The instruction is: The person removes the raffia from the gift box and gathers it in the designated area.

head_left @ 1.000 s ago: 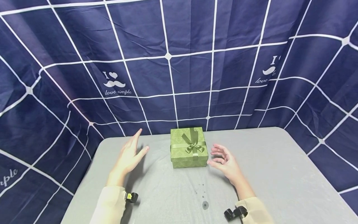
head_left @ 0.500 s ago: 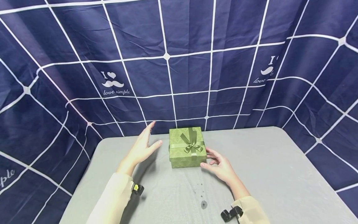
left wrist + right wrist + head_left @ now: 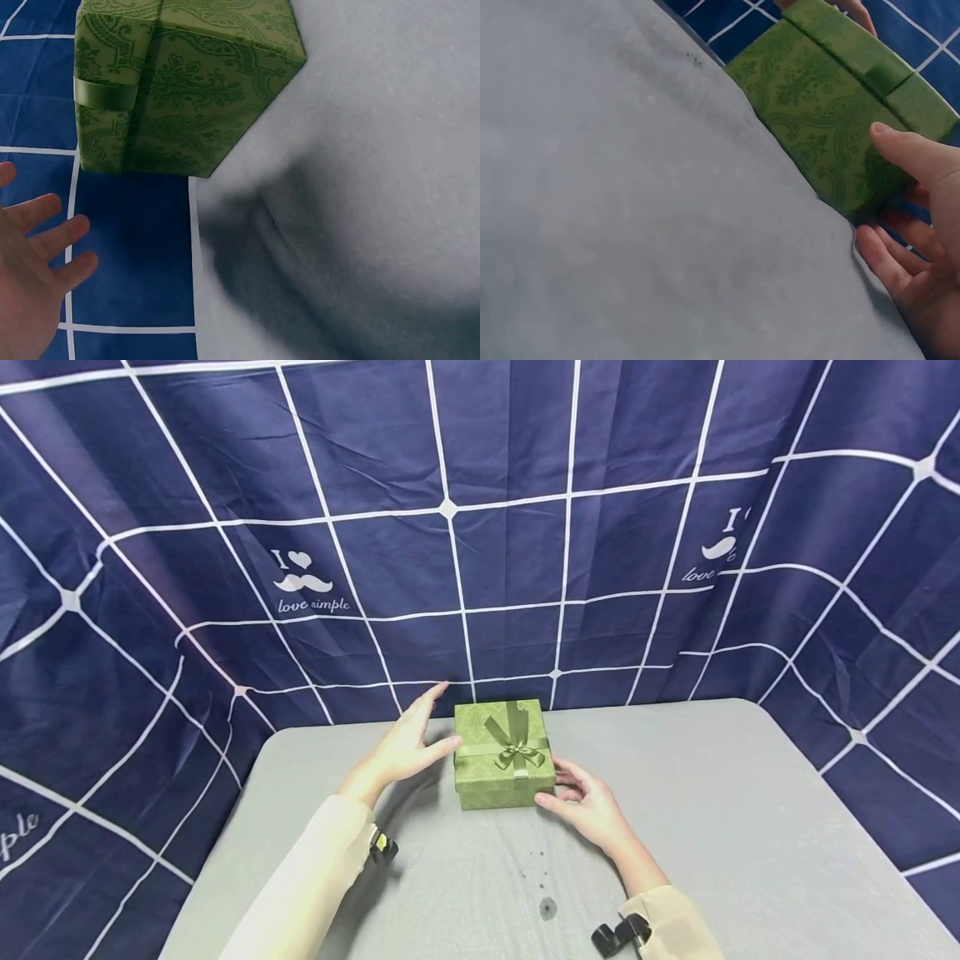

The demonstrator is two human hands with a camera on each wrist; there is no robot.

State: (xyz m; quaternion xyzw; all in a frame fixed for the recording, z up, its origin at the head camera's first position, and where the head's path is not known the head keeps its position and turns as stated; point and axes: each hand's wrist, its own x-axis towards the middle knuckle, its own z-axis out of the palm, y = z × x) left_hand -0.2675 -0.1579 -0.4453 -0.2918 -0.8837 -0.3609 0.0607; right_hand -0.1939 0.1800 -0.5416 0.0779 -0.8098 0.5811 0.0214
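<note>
A green patterned gift box [image 3: 480,727] with a ribbon and bow on its lid sits on the table near the back edge. My right hand [image 3: 588,814] holds its front right corner, thumb on the front face and fingers along the right side. In the right wrist view the thumb [image 3: 907,146] lies against the patterned front of the box [image 3: 810,112]. On the box's left, my left hand [image 3: 405,747] is spread, its thumb tip right at the lid's edge. The left wrist view has that hand [image 3: 26,285] with fingers apart, below the box [image 3: 187,97].
A grey cloth covers the table [image 3: 675,793], with a dark wet-looking spot [image 3: 548,907] and smaller specks in front of the box. Behind and along both sides hangs a navy curtain [image 3: 517,560] with white lines. Each wrist wears a small black camera [image 3: 622,935].
My left hand has moved right and forward to the box's left side. The right hand has moved left from beside the box and taken hold of its corner. The box stays put.
</note>
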